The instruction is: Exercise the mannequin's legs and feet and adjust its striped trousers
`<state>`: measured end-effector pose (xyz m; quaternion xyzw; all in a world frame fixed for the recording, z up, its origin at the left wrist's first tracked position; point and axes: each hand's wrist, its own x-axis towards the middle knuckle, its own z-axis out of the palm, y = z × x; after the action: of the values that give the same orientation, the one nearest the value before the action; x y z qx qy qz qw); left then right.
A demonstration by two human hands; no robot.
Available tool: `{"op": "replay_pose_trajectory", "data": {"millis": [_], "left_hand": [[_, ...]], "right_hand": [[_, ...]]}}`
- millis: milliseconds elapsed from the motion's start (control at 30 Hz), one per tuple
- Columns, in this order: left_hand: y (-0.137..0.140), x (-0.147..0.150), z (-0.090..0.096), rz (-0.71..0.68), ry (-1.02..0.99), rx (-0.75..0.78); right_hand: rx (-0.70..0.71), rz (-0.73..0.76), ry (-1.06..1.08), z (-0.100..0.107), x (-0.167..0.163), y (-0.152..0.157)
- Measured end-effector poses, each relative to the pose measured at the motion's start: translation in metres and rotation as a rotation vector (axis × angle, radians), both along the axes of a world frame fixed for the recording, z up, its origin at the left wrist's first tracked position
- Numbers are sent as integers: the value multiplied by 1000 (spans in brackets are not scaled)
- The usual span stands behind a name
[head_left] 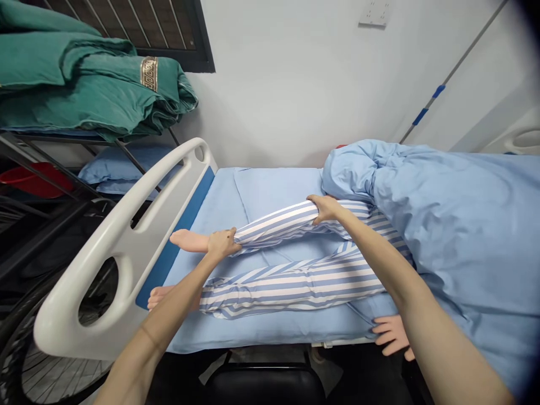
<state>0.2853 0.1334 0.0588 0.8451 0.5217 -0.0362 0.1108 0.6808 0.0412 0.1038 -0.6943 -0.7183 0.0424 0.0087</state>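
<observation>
Two legs in blue-and-white striped trousers (295,287) lie on the bed, feet toward the footboard. My left hand (223,243) is wrapped around the ankle of the far leg, just below the trouser cuff, with the bare foot (189,240) sticking out to its left. Around the knee of that same leg, slightly bent, my right hand (324,209) is closed over the cloth. The near leg rests straight on the sheet, its foot (158,297) partly behind my left forearm. A light blue quilt (459,208) hides the body above the thighs.
The white footboard (113,225) rises at the left, with a wheel (54,360) beyond it. Green folded blankets (97,84) lie on a rack. The lying figure's hand (392,333) hangs over the near bed edge. A black chair (265,382) stands below.
</observation>
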Motion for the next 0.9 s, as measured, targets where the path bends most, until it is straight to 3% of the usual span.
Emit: {"op": "replay_pose_trajectory", "data": {"millis": [133,300,633,900], "left_hand": [[2,7,-7,-63,69,104],[2,24,-15,-33,59,86],[-6,108,-17,40,-113,65],[-19,145,-36,62,-214,6]], "right_hand": [[41,-19,53,11,5,-4],[75,7,167,22,23,-4],[227,19,400,79,106,-6],[224,-2,441,95,122,-10]]}}
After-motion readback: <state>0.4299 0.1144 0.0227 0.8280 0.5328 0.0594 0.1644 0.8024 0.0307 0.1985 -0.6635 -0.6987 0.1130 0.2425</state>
